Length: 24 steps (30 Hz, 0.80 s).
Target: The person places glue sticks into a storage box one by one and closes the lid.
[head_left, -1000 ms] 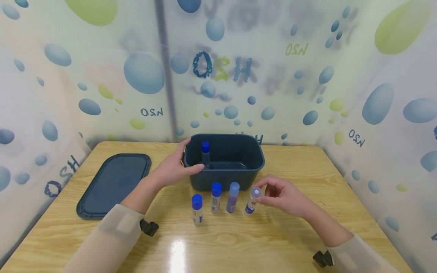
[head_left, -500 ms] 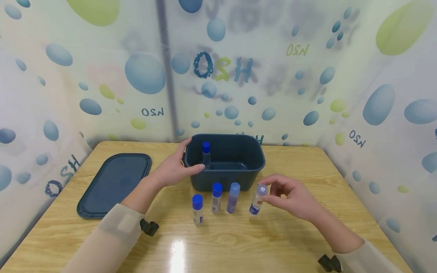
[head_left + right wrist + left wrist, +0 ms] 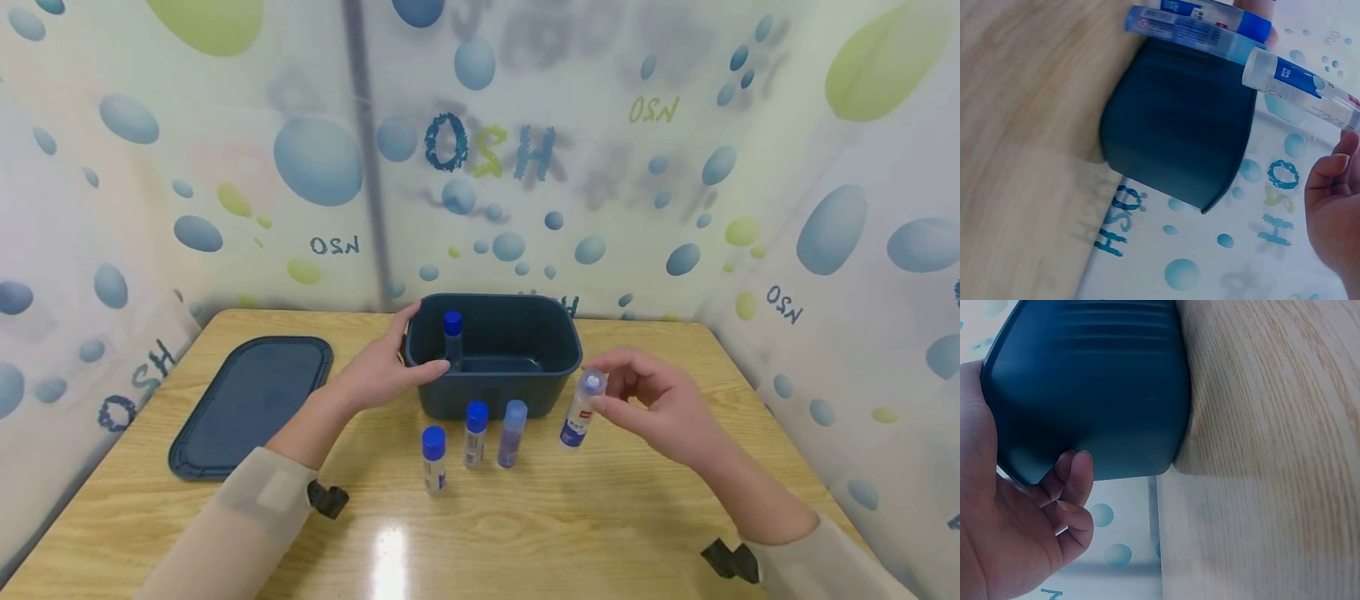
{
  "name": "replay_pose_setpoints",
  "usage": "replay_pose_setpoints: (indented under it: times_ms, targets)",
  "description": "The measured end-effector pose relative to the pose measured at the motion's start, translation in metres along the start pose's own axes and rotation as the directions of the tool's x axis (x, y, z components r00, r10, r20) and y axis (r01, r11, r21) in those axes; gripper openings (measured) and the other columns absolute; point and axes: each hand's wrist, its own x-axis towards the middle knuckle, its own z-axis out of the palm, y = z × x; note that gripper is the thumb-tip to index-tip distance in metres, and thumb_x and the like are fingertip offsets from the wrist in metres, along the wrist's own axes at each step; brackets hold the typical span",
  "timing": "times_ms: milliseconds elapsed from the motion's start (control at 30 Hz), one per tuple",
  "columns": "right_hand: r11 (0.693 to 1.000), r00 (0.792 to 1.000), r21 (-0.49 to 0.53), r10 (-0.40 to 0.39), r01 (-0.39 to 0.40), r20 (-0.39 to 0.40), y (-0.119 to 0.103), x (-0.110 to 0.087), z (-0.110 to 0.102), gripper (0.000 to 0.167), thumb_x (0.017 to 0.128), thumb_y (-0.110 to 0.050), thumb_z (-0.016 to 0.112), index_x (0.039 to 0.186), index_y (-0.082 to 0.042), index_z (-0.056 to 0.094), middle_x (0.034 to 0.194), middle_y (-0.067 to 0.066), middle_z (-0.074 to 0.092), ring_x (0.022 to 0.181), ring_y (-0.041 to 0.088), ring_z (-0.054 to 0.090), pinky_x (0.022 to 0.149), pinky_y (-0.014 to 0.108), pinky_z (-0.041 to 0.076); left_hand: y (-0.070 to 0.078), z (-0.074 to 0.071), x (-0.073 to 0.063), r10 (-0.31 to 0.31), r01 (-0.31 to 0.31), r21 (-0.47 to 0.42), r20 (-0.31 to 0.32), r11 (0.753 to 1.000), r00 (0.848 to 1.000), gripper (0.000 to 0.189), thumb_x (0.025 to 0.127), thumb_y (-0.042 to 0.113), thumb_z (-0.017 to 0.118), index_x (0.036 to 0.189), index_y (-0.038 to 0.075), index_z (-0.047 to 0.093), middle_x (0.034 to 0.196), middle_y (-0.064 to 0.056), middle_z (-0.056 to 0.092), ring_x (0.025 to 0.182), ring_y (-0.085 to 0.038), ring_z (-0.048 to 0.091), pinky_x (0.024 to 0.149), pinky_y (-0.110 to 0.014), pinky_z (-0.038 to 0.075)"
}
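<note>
My left hand [image 3: 378,371] grips the left end of a dark blue plastic bin [image 3: 491,398], thumb over the front rim and fingers against the outer side wall. Between thumb and fingers of my right hand [image 3: 671,412] is the top of a clear glue bottle [image 3: 579,421] with a pale translucent cap, slightly tilted. It hangs above the table, right of the bin's front corner; the right wrist view shows its base [image 3: 1261,70] raised. One blue-capped bottle [image 3: 452,333] stands inside the bin at the left. In front stand two blue-capped bottles [image 3: 433,460] [image 3: 476,435] and a pale-blue-capped one [image 3: 512,435].
A dark blue lid [image 3: 255,408] lies flat on the wooden table [image 3: 525,542], left of my left forearm. Behind the table hangs a patterned curtain [image 3: 480,208], with more of it along both sides.
My right hand has lifted the pale-capped glue bottle off the table and moved it right and away from me. The left hand and bin have stayed in place.
</note>
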Motion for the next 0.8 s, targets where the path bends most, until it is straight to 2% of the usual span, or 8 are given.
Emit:
replay_pose_setpoints:
  times_ms: [167, 267, 467, 600, 800]
  targets:
    - [0.997, 0.997, 0.037, -0.070, 0.072, -0.033, -0.009, 0.012, -0.003, 0.040, 0.092, 0.020, 0.071, 0.127, 0.002, 0.073, 0.094, -0.002, 0.073, 0.071, 0.015, 0.058, 0.059, 0.031, 0.048, -0.001, 0.000, 0.001, 0.005, -0.005, 0.002, -0.002, 1.000, 1.000, 0.118, 0.095, 0.073, 0.072, 0.178, 0.030, 0.000, 0.105, -0.012, 0.073, 0.095, -0.026, 0.070, 0.085, -0.046, 0.056]
    - [0.995, 0.994, 0.018, -0.095, 0.097, -0.060, -0.015, 0.021, -0.004, 0.040, 0.092, 0.020, 0.071, 0.128, 0.002, 0.073, 0.091, -0.002, 0.072, 0.070, 0.014, 0.057, 0.057, 0.030, 0.046, -0.001, 0.001, 0.001, 0.005, -0.005, 0.001, -0.003, 1.000, 1.000, 0.119, 0.095, 0.073, 0.072, 0.178, 0.030, 0.000, 0.108, -0.013, 0.073, 0.096, -0.027, 0.070, 0.087, -0.048, 0.057]
    - [0.997, 0.992, -0.014, -0.080, 0.079, -0.098, -0.024, 0.039, -0.007, 0.040, 0.094, 0.017, 0.072, 0.130, 0.000, 0.073, 0.087, -0.001, 0.067, 0.069, 0.014, 0.055, 0.056, 0.031, 0.043, -0.001, 0.001, 0.000, -0.004, 0.004, 0.004, -0.003, 1.000, 1.000, 0.119, 0.095, 0.073, 0.072, 0.178, 0.030, 0.000, 0.106, -0.013, 0.073, 0.095, -0.027, 0.070, 0.086, -0.047, 0.057]
    - [0.996, 0.987, 0.018, -0.081, 0.084, -0.138, -0.026, 0.051, -0.009, 0.040, 0.094, 0.018, 0.070, 0.131, 0.002, 0.072, 0.086, 0.000, 0.067, 0.067, 0.015, 0.053, 0.055, 0.030, 0.042, -0.001, 0.001, 0.000, 0.001, -0.001, 0.004, -0.006, 1.000, 1.000, 0.119, 0.095, 0.074, 0.072, 0.178, 0.029, 0.000, 0.111, -0.014, 0.073, 0.097, -0.026, 0.070, 0.087, -0.047, 0.057]
    - [0.997, 0.977, 0.043, -0.054, 0.064, -0.206, -0.027, 0.069, -0.012, 0.038, 0.097, 0.014, 0.071, 0.132, 0.000, 0.073, 0.087, 0.000, 0.066, 0.065, 0.016, 0.049, 0.055, 0.029, 0.040, 0.001, 0.001, 0.001, -0.004, 0.004, -0.002, 0.001, 1.000, 1.000, 0.119, 0.095, 0.073, 0.073, 0.178, 0.031, -0.001, 0.097, -0.011, 0.071, 0.090, -0.025, 0.068, 0.080, -0.043, 0.055]
